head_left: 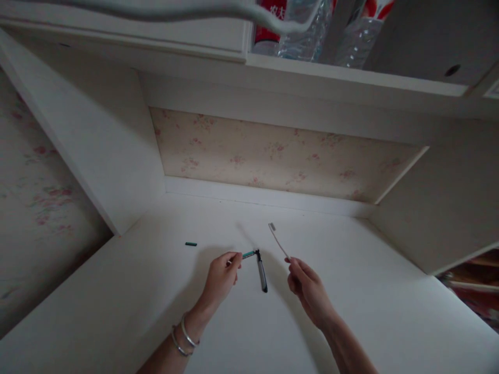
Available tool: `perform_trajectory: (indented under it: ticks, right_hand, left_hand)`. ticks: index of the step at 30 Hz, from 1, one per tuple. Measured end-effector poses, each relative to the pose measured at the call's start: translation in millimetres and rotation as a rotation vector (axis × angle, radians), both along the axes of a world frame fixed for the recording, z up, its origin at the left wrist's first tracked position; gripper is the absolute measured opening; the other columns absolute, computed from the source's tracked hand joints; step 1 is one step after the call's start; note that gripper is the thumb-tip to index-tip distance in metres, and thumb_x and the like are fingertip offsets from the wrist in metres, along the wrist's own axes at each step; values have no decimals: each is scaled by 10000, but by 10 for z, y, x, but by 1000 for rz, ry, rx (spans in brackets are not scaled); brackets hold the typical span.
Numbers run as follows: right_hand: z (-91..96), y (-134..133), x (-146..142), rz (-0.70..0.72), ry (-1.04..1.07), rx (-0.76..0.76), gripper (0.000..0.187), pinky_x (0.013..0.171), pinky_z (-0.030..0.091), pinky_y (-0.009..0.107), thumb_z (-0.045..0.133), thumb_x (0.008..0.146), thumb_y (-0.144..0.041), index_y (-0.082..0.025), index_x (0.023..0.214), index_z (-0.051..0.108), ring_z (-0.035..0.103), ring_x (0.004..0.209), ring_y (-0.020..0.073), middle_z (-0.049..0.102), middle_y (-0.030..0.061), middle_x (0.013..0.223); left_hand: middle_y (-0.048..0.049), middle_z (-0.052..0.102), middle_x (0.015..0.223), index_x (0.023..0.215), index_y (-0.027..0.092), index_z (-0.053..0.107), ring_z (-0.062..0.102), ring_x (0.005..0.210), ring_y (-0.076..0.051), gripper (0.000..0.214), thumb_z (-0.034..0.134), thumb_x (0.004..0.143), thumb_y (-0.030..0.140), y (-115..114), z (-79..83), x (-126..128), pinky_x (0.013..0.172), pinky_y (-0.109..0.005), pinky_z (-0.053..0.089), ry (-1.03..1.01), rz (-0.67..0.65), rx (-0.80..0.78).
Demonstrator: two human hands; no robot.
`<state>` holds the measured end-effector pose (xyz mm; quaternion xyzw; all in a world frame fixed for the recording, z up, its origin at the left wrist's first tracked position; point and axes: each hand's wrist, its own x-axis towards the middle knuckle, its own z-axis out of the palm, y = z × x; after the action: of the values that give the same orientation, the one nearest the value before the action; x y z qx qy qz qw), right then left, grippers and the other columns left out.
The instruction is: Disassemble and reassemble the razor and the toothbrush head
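Observation:
My right hand (306, 285) is closed around the handle end of a white toothbrush (278, 243), which points up and to the left with its bristle head raised. My left hand (222, 275), with two silver bangles on the wrist, pinches a slim green piece (248, 255). The dark tip of that piece meets or overlaps the top of a black-and-grey handle (262, 272), possibly a razor's, which lies between my hands. Whether the two are joined I cannot tell. Further left, a short dark green bar (191, 243) rests on the white tabletop (234, 337).
White side panels (105, 140) and a flowered wall (249, 150) enclose the desk. Above hangs a shelf (351, 78) with plastic bottles (300, 31), and a pale cable (175, 11) crosses the top. Reddish items (475, 296) sit in a compartment at the right edge.

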<state>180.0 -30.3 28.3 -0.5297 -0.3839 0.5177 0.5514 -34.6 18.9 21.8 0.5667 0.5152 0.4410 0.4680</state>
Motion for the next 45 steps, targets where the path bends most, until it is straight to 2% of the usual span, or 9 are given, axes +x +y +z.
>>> perform_trajectory:
  ticks: [3, 6, 10, 14, 17, 21, 36, 42, 45]
  right_hand:
    - [-175, 0, -46, 38, -149, -55, 319, 440, 327, 225, 473, 858, -501, -201, 951, 531, 442, 486, 105, 498, -30, 667]
    - [-287, 69, -150, 21, -533, -111, 357, 507, 376, 260, 395, 878, -477, -189, 1059, 502, 548, 557, 161, 600, 17, 714]
    - [-317, 176, -322, 86, -1058, -156, 346, 601, 391, 284, 503, 834, -419, -145, 1043, 533, 644, 721, 242, 688, 104, 783]
    - [-282, 292, -467, 131, -1243, -160, 194, 606, 387, 273, 431, 883, -275, -159, 962, 565, 674, 768, 243, 713, 123, 835]
    - [-262, 388, -515, 133, -1263, -177, 210, 616, 397, 281, 403, 891, -239, -145, 956, 579, 678, 776, 253, 714, 140, 830]
    - [-261, 471, -498, 129, -1270, -198, 269, 633, 420, 308, 462, 863, -328, -119, 951, 607, 674, 805, 292, 711, 182, 864]
    - [-284, 860, -534, 9, -1122, -186, 349, 624, 418, 274, 439, 878, -388, -127, 861, 670, 674, 807, 258, 721, 176, 874]
    - [-271, 748, -463, -74, -965, -89, 516, 662, 419, 257, 196, 958, -432, -162, 989, 634, 652, 801, 208, 709, 112, 879]
    - [-232, 584, -376, -112, -886, -28, 529, 671, 422, 249, 167, 957, -463, -168, 1083, 588, 623, 802, 189, 684, 82, 892]
  left_hand:
    - [49, 472, 505, 653, 168, 568, 434, 391, -87, 398, 481, 804, 526, 19, -11, -9, 397, -203, 298, -5, 32, -2]
    - [51, 467, 507, 657, 169, 566, 433, 392, -87, 411, 476, 804, 542, 42, -44, -20, 401, -203, 296, 0, 46, 1]
    - [28, 514, 589, 702, 160, 595, 441, 404, -84, 413, 482, 796, 546, 52, -49, -30, 389, -204, 294, 6, 55, -6]
    - [34, 492, 538, 668, 164, 581, 422, 395, -86, 410, 491, 785, 546, 47, -18, -29, 386, -201, 285, 9, 53, -29]
    - [44, 464, 492, 637, 168, 558, 404, 384, -81, 404, 492, 790, 535, 45, -17, -28, 387, -195, 275, 9, 52, -24]
    - [39, 484, 547, 662, 165, 571, 423, 398, -80, 401, 482, 804, 530, 50, -44, -30, 385, -196, 279, -2, 52, -11]
    - [38, 503, 550, 673, 163, 595, 415, 395, -77, 412, 500, 786, 547, 65, -77, -43, 386, -199, 286, -14, 52, -8]
    - [33, 493, 555, 694, 154, 607, 418, 408, -78, 404, 509, 792, 534, 61, -38, -54, 382, -193, 287, 4, 39, -32]
    - [34, 488, 538, 685, 150, 599, 410, 399, -74, 393, 512, 797, 517, 50, -3, -49, 381, -191, 293, -11, 32, -58]
